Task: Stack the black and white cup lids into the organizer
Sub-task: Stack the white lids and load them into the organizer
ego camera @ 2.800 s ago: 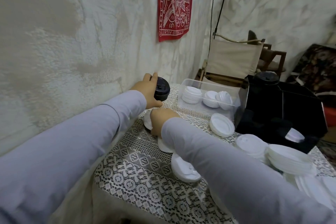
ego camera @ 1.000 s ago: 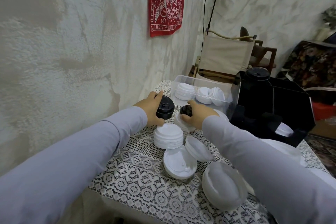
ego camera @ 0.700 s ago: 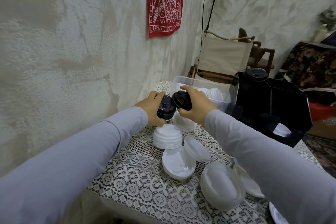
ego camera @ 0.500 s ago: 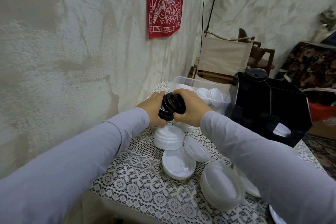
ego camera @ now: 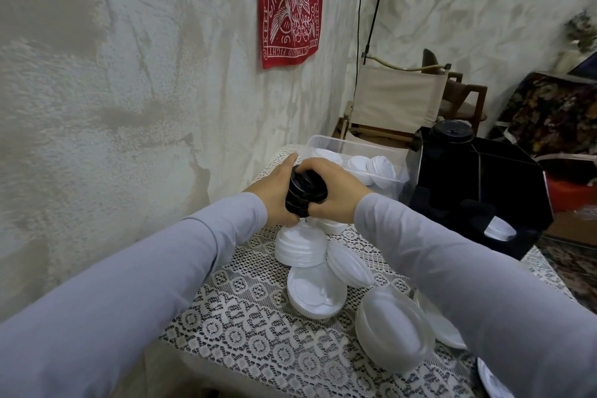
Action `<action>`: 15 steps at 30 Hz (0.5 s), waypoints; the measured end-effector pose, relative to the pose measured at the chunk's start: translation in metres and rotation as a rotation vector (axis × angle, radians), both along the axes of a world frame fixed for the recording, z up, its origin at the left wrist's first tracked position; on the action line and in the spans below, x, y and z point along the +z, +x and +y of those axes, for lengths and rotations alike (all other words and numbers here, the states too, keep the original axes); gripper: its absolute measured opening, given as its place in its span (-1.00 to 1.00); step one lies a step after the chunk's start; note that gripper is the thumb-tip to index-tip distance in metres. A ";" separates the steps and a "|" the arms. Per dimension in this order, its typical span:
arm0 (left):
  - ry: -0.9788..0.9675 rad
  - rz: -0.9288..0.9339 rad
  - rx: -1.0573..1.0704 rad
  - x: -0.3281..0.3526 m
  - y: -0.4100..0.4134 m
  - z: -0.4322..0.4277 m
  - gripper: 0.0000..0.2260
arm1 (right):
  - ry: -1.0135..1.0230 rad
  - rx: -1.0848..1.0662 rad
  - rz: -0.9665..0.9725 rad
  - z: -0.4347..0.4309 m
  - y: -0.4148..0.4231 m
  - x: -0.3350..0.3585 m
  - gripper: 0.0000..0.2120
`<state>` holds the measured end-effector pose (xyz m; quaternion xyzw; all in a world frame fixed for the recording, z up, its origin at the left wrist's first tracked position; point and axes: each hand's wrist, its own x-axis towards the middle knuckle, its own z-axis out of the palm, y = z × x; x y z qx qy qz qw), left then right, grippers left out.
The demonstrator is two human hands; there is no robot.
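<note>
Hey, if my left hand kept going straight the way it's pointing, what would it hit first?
The left hand grips the stack of black lids; pushed on, that stack would press into the right hand gripping its other side. Beyond, probably the clear plastic tub, depth unclear.

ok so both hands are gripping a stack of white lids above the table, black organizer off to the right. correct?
Not quite. In the head view the stack that the left hand and right hand grip is black lids, not white. It is above the table, and the black organizer is off to the right, as stated.
</note>
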<state>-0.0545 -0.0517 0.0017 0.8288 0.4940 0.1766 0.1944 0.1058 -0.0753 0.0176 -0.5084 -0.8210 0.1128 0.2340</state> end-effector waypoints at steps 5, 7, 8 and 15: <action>0.030 -0.074 -0.059 0.007 0.002 -0.007 -0.10 | -0.033 0.015 -0.032 0.002 0.002 0.002 -0.37; 0.040 -0.101 -0.076 0.008 0.002 -0.008 -0.18 | -0.052 0.026 -0.045 0.000 0.004 0.005 -0.40; 0.037 -0.106 -0.076 0.007 0.002 -0.007 -0.18 | -0.064 0.030 -0.054 -0.002 0.005 0.007 -0.42; 0.006 -0.081 -0.046 -0.001 0.002 0.003 0.06 | -0.043 0.085 -0.147 -0.002 0.004 0.007 -0.44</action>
